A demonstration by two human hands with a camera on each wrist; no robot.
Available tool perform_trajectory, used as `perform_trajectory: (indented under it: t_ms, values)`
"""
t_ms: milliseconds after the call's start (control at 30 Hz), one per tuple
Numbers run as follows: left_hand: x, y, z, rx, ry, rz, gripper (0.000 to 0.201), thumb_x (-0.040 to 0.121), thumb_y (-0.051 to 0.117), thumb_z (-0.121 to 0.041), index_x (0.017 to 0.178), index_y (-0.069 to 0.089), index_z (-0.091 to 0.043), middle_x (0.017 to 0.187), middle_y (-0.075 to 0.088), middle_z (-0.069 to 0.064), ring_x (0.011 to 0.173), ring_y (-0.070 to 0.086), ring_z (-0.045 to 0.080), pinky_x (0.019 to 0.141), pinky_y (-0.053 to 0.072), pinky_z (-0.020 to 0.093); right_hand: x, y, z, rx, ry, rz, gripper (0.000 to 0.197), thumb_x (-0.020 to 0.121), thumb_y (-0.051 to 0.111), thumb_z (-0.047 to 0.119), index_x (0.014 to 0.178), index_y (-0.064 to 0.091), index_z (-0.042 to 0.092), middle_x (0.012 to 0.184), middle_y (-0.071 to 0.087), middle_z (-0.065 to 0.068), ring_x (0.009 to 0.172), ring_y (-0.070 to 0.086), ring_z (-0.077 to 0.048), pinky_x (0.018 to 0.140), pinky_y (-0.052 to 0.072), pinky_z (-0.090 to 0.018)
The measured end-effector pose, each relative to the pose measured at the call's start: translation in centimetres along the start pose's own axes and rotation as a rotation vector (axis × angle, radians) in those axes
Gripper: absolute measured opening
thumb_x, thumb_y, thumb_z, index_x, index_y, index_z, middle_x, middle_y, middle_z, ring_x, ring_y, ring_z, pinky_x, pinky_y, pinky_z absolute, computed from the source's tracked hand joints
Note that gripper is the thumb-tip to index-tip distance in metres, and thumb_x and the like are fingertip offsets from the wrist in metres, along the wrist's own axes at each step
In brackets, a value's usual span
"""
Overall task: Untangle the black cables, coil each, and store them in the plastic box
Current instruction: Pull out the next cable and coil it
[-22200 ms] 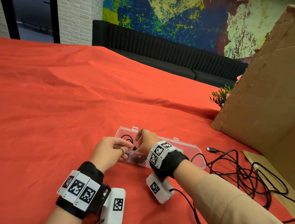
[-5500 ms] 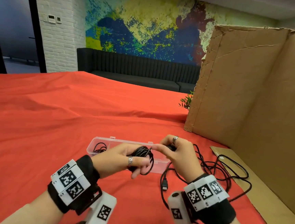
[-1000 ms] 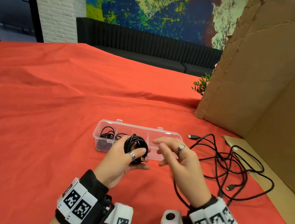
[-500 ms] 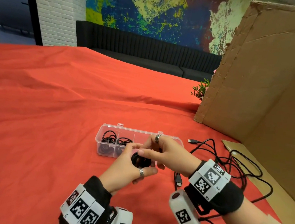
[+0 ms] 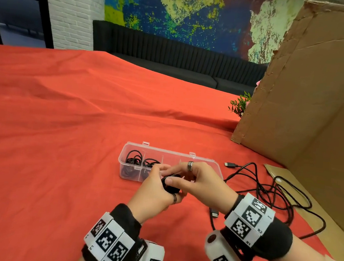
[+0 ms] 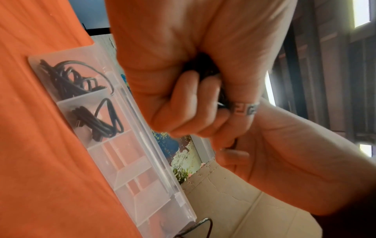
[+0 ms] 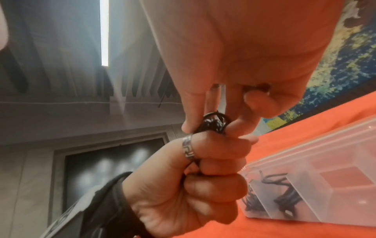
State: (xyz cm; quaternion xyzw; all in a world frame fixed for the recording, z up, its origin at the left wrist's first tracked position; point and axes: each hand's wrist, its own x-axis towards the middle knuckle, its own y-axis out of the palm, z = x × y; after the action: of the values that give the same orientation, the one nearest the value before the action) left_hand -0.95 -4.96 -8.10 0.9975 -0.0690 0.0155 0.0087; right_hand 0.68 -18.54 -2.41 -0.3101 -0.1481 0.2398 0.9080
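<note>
A small black coiled cable sits between both hands, just in front of the clear plastic box. My left hand grips the coil in a fist. My right hand pinches the coil's top between thumb and fingers. Two left compartments of the box hold coiled black cables; the other compartments look bare. A loose tangle of black cable lies on the red cloth to the right, with one plug by the box's right end and another near my right wrist.
A tall cardboard panel stands at the right, with a flat cardboard strip at its foot. A small plant peeks out behind it. Red cloth covers the table to the left and beyond the box.
A second ago my right hand was open and off the coil; it has come in and now pinches the coil that my left hand holds. Both hands sit slightly nearer the box.
</note>
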Motion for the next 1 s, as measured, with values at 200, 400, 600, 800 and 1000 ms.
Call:
perform_trajectory:
  t_ms: [200,400,600,800,1000]
  values:
    - [0.7,-0.3,0.7,-0.068,-0.003,-0.003,0.065,0.066,0.074,-0.002,0.123,0.043,-0.008,0.079,0.060,0.005,0.047,0.051,0.011,0.039,0.039,0.022,2.3,-0.5,-0.4,-0.042,-0.021,0.082,0.013,0.088,0.062,0.009,0.095,0.070,0.016,0.073,0.070,0.007,0.054,0.058,0.001,0.056,0.047,-0.016]
    - [1.3,-1.8,1.3,-0.065,-0.016,-0.181,0.040,0.087,0.060,-0.008,0.120,0.048,-0.028,0.120,0.051,-0.004,0.092,0.058,0.012,0.061,0.052,0.020,7.6,-5.1,-3.2,-0.219,0.071,-0.127,0.013,0.088,0.062,0.014,0.098,0.071,0.014,0.063,0.063,-0.004,0.042,0.048,-0.002,0.048,0.044,-0.016]
    - [1.9,-2.4,2.3,0.070,0.030,-0.162,0.033,0.092,0.049,-0.003,0.103,0.056,-0.033,0.123,0.054,-0.001,0.102,0.057,0.014,0.060,0.050,0.015,10.2,-2.9,-6.0,-0.301,0.144,0.134,0.013,0.088,0.063,0.013,0.097,0.071,0.011,0.054,0.056,0.009,0.046,0.047,-0.008,0.048,0.042,-0.017]
    - [2.3,-2.6,2.4,0.063,0.047,-0.220,0.044,0.092,0.038,0.007,0.090,0.059,-0.031,0.105,0.063,0.001,0.097,0.060,0.008,0.060,0.049,0.012,11.2,-2.3,-5.9,-0.254,0.186,0.296,0.020,0.089,0.061,0.012,0.105,0.068,0.002,0.060,0.056,0.004,0.043,0.046,-0.003,0.046,0.041,-0.013]
    - [2.4,-2.4,2.4,0.050,0.044,-0.234,0.039,0.090,0.046,0.006,0.089,0.060,-0.030,0.101,0.065,-0.004,0.086,0.060,0.011,0.070,0.051,0.021,10.9,-0.9,-5.6,-0.580,0.188,0.270,0.012,0.090,0.059,0.019,0.098,0.054,0.013,0.103,0.066,-0.012,0.092,0.061,-0.027,0.073,0.044,-0.028]
